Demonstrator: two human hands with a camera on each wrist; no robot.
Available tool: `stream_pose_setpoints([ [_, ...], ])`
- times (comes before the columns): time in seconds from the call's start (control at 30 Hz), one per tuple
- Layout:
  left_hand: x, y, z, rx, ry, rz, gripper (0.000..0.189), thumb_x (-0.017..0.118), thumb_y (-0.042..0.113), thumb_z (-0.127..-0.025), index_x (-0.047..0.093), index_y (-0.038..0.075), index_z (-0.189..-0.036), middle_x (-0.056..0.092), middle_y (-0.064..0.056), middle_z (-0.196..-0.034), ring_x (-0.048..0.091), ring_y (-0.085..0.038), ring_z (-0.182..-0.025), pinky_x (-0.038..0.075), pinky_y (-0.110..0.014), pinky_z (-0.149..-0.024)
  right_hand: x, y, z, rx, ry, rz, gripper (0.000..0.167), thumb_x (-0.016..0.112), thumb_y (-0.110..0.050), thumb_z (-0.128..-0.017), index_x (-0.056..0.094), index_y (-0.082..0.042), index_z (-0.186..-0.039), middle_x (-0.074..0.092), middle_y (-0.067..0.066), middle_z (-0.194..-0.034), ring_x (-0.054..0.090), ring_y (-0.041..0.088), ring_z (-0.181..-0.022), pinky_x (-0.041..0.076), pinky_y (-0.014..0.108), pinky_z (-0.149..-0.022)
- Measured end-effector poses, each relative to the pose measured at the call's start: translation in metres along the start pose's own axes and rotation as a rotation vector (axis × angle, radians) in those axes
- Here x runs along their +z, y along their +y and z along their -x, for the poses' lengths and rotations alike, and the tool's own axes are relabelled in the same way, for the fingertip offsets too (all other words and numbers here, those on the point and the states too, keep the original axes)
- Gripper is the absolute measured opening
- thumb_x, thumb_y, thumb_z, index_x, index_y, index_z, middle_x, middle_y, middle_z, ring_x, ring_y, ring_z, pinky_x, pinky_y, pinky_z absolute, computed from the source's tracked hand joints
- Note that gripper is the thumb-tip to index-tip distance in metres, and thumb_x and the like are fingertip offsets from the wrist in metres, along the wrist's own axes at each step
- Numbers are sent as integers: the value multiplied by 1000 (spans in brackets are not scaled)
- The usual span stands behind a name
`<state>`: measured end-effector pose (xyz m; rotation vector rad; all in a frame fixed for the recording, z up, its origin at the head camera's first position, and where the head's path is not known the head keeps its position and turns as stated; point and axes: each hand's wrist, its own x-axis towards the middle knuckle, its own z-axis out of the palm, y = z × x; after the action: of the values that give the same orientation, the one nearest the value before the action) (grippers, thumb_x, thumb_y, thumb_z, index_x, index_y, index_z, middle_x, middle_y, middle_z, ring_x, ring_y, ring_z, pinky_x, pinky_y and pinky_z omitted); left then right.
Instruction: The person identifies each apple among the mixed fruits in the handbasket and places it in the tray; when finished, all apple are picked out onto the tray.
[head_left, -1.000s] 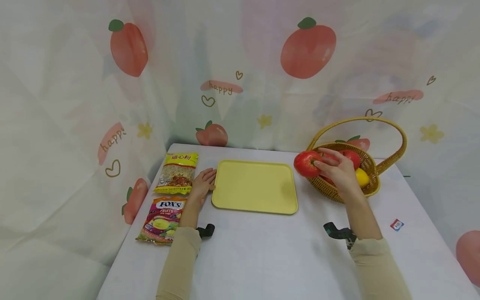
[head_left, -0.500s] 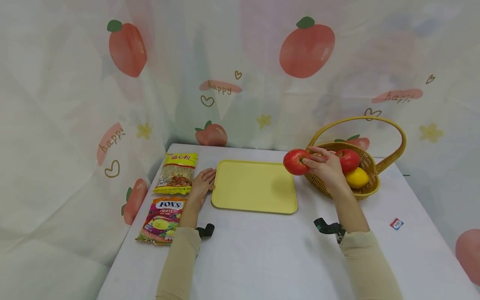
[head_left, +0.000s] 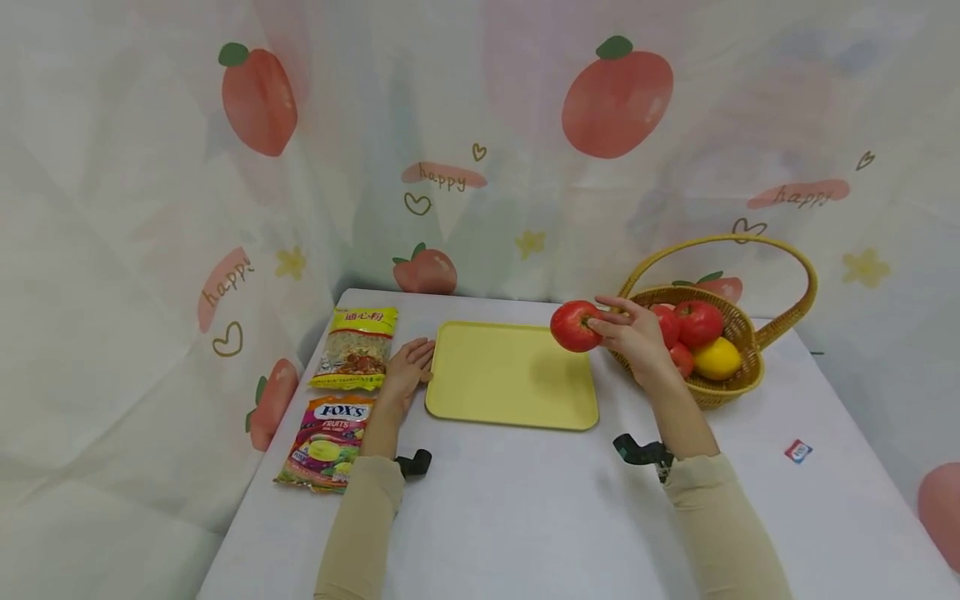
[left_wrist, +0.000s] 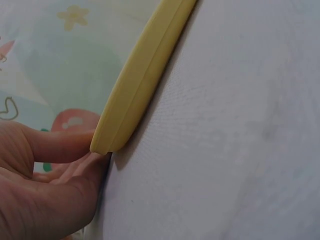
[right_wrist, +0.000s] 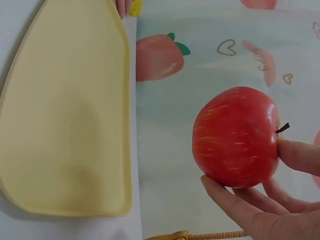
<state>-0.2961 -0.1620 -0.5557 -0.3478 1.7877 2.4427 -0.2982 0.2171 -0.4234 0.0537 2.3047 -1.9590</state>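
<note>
In the head view my right hand holds a red apple up over the right end of a yellow tray. The right wrist view shows the thumb by the stem and fingertips under the apple. My left hand rests on the table at the tray's left edge, fingers relaxed. Up close in the left wrist view, a digit of that hand touches the end of the tray's rim.
A wicker basket with a tall handle holds several red fruits and a lemon at the right. Left of the tray lie a pasta bag and a Fox's candy bag. A small label lies at the right.
My right hand has carried the apple left, from the basket's rim to over the tray's right end, uncovering more fruit in the basket. The left hand has stayed at the tray's edge.
</note>
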Motion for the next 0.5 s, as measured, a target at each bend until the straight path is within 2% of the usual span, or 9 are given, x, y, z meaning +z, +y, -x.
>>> stream_pose_setpoints([
  [0.3,-2,0,-1,10,6,2,81,44,-34,-83,39,0,-157,46,-20,-158,41,-30,-150,34,-39,-124,21,-1,-13,2,-55,-28,56,69,-14,-100,50,-3,-152,57,25,-144,69,7,-100,61,28,-90],
  [0.5,-1,0,0,19,-27,37,83,41,-36,-82,35,-3,-157,42,-23,-160,38,-33,-151,32,-40,-124,32,3,-22,17,-82,-65,57,69,-12,-100,49,1,-152,62,21,-137,70,7,-94,62,29,-88],
])
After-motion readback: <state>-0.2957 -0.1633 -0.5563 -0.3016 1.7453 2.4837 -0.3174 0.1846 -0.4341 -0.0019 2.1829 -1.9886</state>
